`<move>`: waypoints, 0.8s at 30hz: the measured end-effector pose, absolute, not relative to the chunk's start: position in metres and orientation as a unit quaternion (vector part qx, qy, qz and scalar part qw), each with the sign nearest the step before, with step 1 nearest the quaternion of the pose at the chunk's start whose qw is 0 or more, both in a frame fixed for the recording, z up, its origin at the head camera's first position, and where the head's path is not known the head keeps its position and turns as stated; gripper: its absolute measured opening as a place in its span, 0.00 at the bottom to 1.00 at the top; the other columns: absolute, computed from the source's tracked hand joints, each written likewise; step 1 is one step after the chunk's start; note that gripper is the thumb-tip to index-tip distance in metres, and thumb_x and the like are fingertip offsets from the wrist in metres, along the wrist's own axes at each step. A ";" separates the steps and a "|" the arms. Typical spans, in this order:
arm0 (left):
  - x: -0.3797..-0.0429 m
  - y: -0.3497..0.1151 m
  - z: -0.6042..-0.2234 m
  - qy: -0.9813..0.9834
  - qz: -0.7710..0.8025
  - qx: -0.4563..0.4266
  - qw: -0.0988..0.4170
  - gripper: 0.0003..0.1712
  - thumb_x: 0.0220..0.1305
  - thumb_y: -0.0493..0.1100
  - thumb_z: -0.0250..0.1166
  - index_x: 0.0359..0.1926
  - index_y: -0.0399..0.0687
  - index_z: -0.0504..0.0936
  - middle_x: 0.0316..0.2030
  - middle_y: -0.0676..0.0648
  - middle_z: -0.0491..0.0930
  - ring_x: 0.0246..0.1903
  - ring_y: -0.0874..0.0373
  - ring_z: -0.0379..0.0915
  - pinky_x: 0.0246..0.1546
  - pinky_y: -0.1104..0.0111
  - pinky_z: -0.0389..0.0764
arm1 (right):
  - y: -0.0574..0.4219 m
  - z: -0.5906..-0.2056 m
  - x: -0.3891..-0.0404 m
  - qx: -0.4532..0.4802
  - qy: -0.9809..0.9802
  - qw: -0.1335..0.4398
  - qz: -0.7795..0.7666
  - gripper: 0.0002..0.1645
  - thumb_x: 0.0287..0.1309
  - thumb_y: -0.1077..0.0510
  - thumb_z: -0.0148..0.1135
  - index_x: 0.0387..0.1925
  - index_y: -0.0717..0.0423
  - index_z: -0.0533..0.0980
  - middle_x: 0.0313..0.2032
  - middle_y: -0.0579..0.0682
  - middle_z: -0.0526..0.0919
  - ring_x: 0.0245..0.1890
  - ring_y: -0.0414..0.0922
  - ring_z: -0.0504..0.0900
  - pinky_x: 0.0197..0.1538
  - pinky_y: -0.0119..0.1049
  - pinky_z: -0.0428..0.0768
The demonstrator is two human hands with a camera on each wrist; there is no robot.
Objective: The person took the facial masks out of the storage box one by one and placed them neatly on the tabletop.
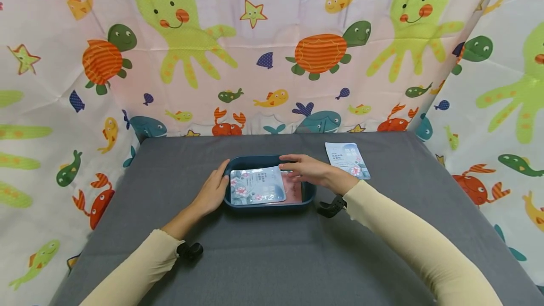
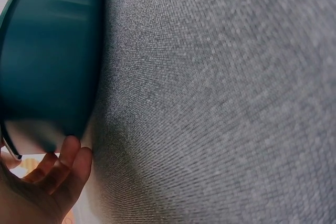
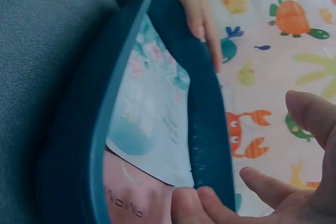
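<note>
A dark blue plastic bin [image 1: 267, 207] sits on the grey table. My left hand [image 1: 214, 188] grips its left end, with the thumb at the rim and the fingers [image 2: 69, 153] against the outer end wall. Inside lies a light blue floral face mask sachet [image 1: 258, 186], partly over a pink sachet [image 3: 139, 192]. Over the bin's right part is my right hand [image 1: 308, 170], fingers spread and relaxed. Its fingertips [image 3: 185, 201] are right at the corner of the floral sachet, with nothing pinched between finger and thumb.
Another light blue floral sachet [image 1: 346, 158] lies flat on the table, behind and to the right of the bin. A curtain [image 1: 272, 84] printed with sea animals hangs along the back and sides of the grey tabletop [image 1: 263, 259].
</note>
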State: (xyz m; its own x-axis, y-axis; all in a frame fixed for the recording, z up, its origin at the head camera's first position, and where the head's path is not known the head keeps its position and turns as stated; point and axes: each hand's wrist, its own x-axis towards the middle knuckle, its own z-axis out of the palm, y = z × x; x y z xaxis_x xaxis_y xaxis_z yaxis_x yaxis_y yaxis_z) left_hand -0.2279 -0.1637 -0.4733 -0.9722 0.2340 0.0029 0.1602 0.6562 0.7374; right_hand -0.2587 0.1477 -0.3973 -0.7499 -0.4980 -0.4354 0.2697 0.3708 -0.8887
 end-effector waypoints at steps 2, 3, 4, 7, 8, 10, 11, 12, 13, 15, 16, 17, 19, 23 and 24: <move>-0.228 -0.163 -0.473 0.909 0.400 0.108 0.047 0.32 0.81 0.45 0.41 0.81 0.47 0.48 0.70 0.32 0.62 0.66 0.38 0.64 0.68 0.38 0.64 | 0.144 -0.403 -0.260 -0.071 0.751 0.354 -0.553 0.41 0.74 0.48 0.53 0.80 0.54 0.51 0.77 0.63 0.57 0.73 0.63 0.63 0.74 0.57 0.64; -0.227 -0.163 -0.473 0.909 0.400 0.107 0.048 0.32 0.81 0.45 0.41 0.81 0.47 0.48 0.70 0.32 0.62 0.66 0.38 0.64 0.68 0.38 0.64 | 0.142 -0.405 -0.261 -0.068 0.751 0.358 -0.551 0.42 0.74 0.48 0.54 0.80 0.54 0.51 0.77 0.63 0.57 0.73 0.63 0.63 0.73 0.56 0.65; -0.227 -0.163 -0.473 0.909 0.400 0.106 0.048 0.32 0.81 0.45 0.41 0.81 0.48 0.48 0.70 0.32 0.63 0.66 0.38 0.65 0.68 0.38 0.64 | 0.141 -0.406 -0.261 -0.064 0.752 0.361 -0.548 0.42 0.74 0.48 0.54 0.80 0.53 0.50 0.76 0.63 0.57 0.73 0.63 0.64 0.73 0.56 0.65; -0.227 -0.162 -0.472 0.909 0.400 0.105 0.049 0.32 0.81 0.45 0.41 0.81 0.48 0.48 0.70 0.32 0.62 0.66 0.38 0.64 0.68 0.38 0.64 | 0.137 -0.410 -0.262 -0.050 0.754 0.370 -0.540 0.43 0.73 0.47 0.55 0.80 0.52 0.50 0.77 0.63 0.56 0.73 0.62 0.63 0.72 0.56 0.66; -0.227 -0.163 -0.472 0.909 0.400 0.104 0.049 0.32 0.81 0.45 0.41 0.81 0.49 0.48 0.71 0.32 0.62 0.66 0.38 0.64 0.68 0.38 0.63 | 0.136 -0.411 -0.262 -0.045 0.756 0.373 -0.536 0.44 0.72 0.47 0.55 0.81 0.51 0.49 0.77 0.62 0.56 0.73 0.61 0.63 0.72 0.56 0.66; -0.227 -0.163 -0.472 0.909 0.400 0.103 0.050 0.32 0.81 0.45 0.41 0.81 0.49 0.48 0.71 0.32 0.62 0.67 0.38 0.63 0.69 0.38 0.63 | 0.134 -0.412 -0.263 -0.039 0.757 0.377 -0.533 0.44 0.72 0.47 0.56 0.81 0.51 0.49 0.77 0.61 0.56 0.70 0.59 0.66 0.71 0.55 0.68; -0.227 -0.163 -0.472 0.910 0.399 0.103 0.050 0.32 0.81 0.45 0.41 0.81 0.49 0.47 0.71 0.32 0.61 0.67 0.38 0.63 0.69 0.38 0.63 | 0.133 -0.413 -0.263 -0.036 0.757 0.379 -0.531 0.45 0.72 0.47 0.56 0.81 0.51 0.48 0.77 0.61 0.57 0.69 0.58 0.67 0.71 0.55 0.68; -0.227 -0.163 -0.472 0.910 0.399 0.104 0.049 0.32 0.81 0.45 0.41 0.81 0.49 0.47 0.71 0.32 0.61 0.67 0.37 0.63 0.69 0.38 0.63 | 0.132 -0.413 -0.263 -0.034 0.758 0.381 -0.529 0.45 0.71 0.47 0.57 0.81 0.51 0.48 0.77 0.61 0.57 0.67 0.56 0.68 0.70 0.55 0.68; -0.227 -0.162 -0.472 0.910 0.399 0.104 0.048 0.32 0.81 0.45 0.41 0.81 0.49 0.47 0.72 0.32 0.61 0.68 0.37 0.63 0.69 0.38 0.63 | 0.131 -0.414 -0.263 -0.032 0.756 0.383 -0.530 0.46 0.71 0.47 0.57 0.81 0.51 0.48 0.76 0.61 0.57 0.65 0.55 0.69 0.70 0.55 0.68; -0.228 -0.162 -0.471 0.910 0.397 0.105 0.047 0.32 0.81 0.45 0.41 0.81 0.49 0.48 0.72 0.32 0.61 0.67 0.38 0.63 0.69 0.39 0.63 | 0.130 -0.415 -0.263 -0.029 0.749 0.386 -0.537 0.46 0.71 0.48 0.57 0.81 0.51 0.47 0.76 0.62 0.59 0.62 0.54 0.72 0.70 0.55 0.68; -0.228 -0.162 -0.471 0.911 0.397 0.106 0.047 0.32 0.81 0.45 0.41 0.81 0.48 0.48 0.72 0.32 0.61 0.67 0.38 0.63 0.69 0.39 0.63 | 0.129 -0.415 -0.263 -0.028 0.746 0.387 -0.541 0.46 0.72 0.48 0.57 0.81 0.51 0.47 0.76 0.62 0.59 0.62 0.54 0.73 0.71 0.56 0.67; -0.228 -0.161 -0.471 0.911 0.396 0.107 0.046 0.33 0.81 0.45 0.41 0.81 0.48 0.48 0.71 0.32 0.62 0.67 0.38 0.64 0.69 0.39 0.63 | 0.129 -0.416 -0.263 -0.028 0.742 0.387 -0.547 0.46 0.72 0.48 0.56 0.81 0.51 0.47 0.76 0.62 0.59 0.62 0.53 0.74 0.72 0.56 0.66; -0.227 -0.161 -0.471 0.911 0.396 0.107 0.045 0.33 0.81 0.45 0.41 0.81 0.47 0.48 0.71 0.32 0.62 0.66 0.38 0.64 0.69 0.39 0.63 | 0.129 -0.417 -0.263 -0.034 0.732 0.387 -0.560 0.45 0.73 0.49 0.56 0.81 0.51 0.47 0.75 0.62 0.60 0.60 0.51 0.76 0.70 0.53 0.67; -0.226 -0.161 -0.472 0.911 0.397 0.104 0.042 0.33 0.80 0.44 0.42 0.81 0.47 0.49 0.71 0.32 0.63 0.66 0.38 0.64 0.69 0.39 0.63 | 0.128 -0.423 -0.262 -0.055 0.716 0.388 -0.578 0.40 0.73 0.52 0.55 0.80 0.50 0.52 0.70 0.61 0.68 0.44 0.45 0.78 0.58 0.43 0.71; -0.226 -0.161 -0.472 0.911 0.397 0.103 0.041 0.33 0.80 0.44 0.42 0.81 0.47 0.49 0.70 0.32 0.63 0.65 0.38 0.64 0.69 0.39 0.63 | 0.128 -0.425 -0.262 -0.062 0.713 0.390 -0.579 0.39 0.73 0.53 0.56 0.79 0.49 0.54 0.67 0.60 0.71 0.40 0.44 0.76 0.55 0.41 0.71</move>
State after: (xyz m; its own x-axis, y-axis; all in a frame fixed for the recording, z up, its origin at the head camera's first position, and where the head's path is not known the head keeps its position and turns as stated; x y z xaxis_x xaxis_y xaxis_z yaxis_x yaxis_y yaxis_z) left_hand -0.2261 -0.1612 -0.4717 -0.9752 0.2212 0.0071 0.1559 0.6635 0.7317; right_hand -0.2622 0.1282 -0.4245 -0.6888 -0.5401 -0.4837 0.3630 0.3207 -0.8749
